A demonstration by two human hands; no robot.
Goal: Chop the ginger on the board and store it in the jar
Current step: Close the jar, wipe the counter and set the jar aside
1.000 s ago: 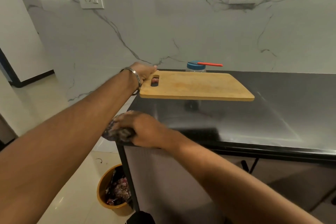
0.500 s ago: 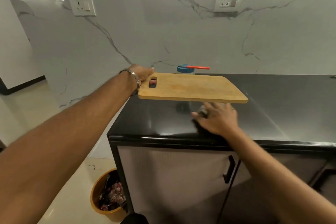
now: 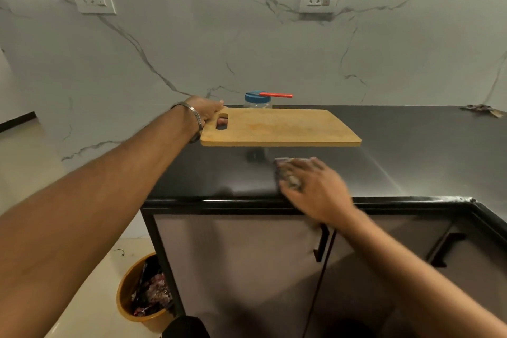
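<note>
A wooden board (image 3: pixel 279 126) is held level above the black table (image 3: pixel 411 145) at mid-frame, lifted clear of the surface, with its shadow seen on the table beneath. It is gripped at its handle end by the left hand (image 3: pixel 205 110), whose fingers are curled under the edge and shown through the handle slot; a metal bangle (image 3: pixel 196 121) is worn on that wrist. No ginger can be made out on the board.

Behind the board, against the marble wall, a clear jar (image 3: pixel 258 101) with a blue lid is stood, and a red-handled knife (image 3: pixel 274 95) is laid across the lid.

Lower right of centre, a dark cloth (image 3: pixel 285 173) is pressed onto the table by the right hand (image 3: pixel 312 189), its fingers spread flat and blurred.

At the lower left, a yellow bin (image 3: pixel 137 293) is seen on the floor.
</note>
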